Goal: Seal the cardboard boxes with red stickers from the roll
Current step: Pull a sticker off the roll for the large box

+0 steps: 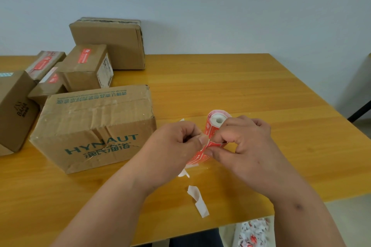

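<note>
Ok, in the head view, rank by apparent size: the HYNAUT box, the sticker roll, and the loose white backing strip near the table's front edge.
1. HYNAUT box, by far the largest.
2. Sticker roll and white backing strip look similar; hands partly hide the roll, and the strip lies nearer the camera, so I won't rank them.

Single head-mounted wide-angle view, no second camera, so nothing to overlap. It looked forward and down from above the near edge of the wooden table (230,78), pitched enough that the wall behind the table filled the top third. Both forearms entered from the bottom edge, close to the lens. The table's far edge sat mid-frame, its right corner cut off at the right border. Floor showed past the table's near-right corner. Straight edges bowed slightly toward the frame borders.
</note>
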Demonstrator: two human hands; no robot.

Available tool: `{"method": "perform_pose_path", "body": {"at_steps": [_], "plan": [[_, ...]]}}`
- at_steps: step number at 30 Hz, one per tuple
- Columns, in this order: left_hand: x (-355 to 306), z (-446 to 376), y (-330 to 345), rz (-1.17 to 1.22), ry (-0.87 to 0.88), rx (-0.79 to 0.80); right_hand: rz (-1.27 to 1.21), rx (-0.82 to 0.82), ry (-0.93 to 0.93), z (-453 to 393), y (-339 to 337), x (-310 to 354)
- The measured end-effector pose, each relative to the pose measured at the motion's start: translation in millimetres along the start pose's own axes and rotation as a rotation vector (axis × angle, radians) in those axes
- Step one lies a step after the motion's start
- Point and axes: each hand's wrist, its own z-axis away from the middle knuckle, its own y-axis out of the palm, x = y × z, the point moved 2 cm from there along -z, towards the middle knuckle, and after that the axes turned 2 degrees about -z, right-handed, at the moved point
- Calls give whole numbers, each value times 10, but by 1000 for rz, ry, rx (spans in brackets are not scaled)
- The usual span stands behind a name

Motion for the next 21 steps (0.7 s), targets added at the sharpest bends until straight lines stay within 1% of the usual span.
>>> {"method": "perform_pose_path", "body": {"at_steps": [3,8,13,16,21], "plan": [[40,-8,7,40,-30,-1,13,-1,-8,10,3,3],[48,2,-14,110,-26,21,10,-29,9,29,-9,-10],[32,5,-58,74,-1,30,-13,-31,39,10,-16,7],[28,-6,-41,54,6,5,-16,-9,55,-15,-21,28],[44,-15,3,40,-13,-10,0,-5,50,-18,17,-8]]}}
